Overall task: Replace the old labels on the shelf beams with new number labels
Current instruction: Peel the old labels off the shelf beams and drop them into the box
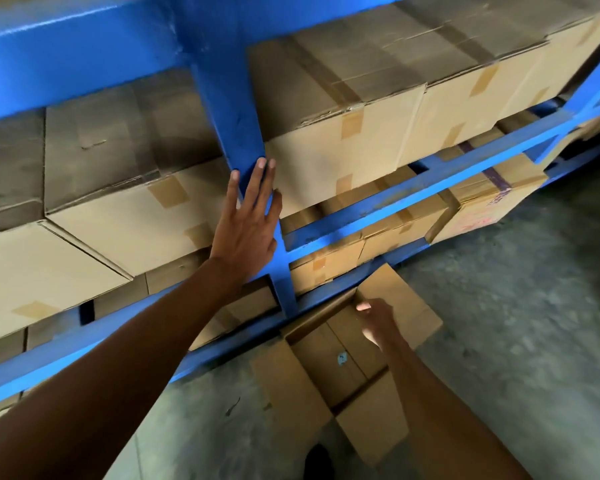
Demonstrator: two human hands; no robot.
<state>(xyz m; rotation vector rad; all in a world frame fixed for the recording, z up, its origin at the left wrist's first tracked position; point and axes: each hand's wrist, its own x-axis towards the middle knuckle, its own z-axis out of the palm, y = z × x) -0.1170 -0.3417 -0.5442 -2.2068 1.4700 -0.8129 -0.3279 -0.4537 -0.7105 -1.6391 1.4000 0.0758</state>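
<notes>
The left hand [248,223] is lying flat and open against the blue upright post [238,112] of the shelving, fingers spread, with the fingertips [261,163] pressing on the painted metal just above where the post is crossing a blue shelf beam [413,183]. The palm is overlapping the edge of a taped cardboard carton [136,216] sitting on the shelf to the left of the post. Another row of cartons [361,105] is filling the shelf to the right of the post, and more cartons are sitting on the level below, behind the beam. The lower beam [84,344] is running diagonally across the bottom left, under the left forearm. The right hand [376,323] is hanging lower down, over an open cardboard box [340,362] that is standing on the grey concrete floor [516,306] just in front of the rack; its fingers are curling loosely inward, and it seems to be holding nothing, though motion blur is making that hard to confirm. A small pale blue scrap [342,358] is lying inside the open box, too small to identify. On the stretches of beam and post in view, any labels are not making themselves out clearly, since the picture is softening toward the edges.
</notes>
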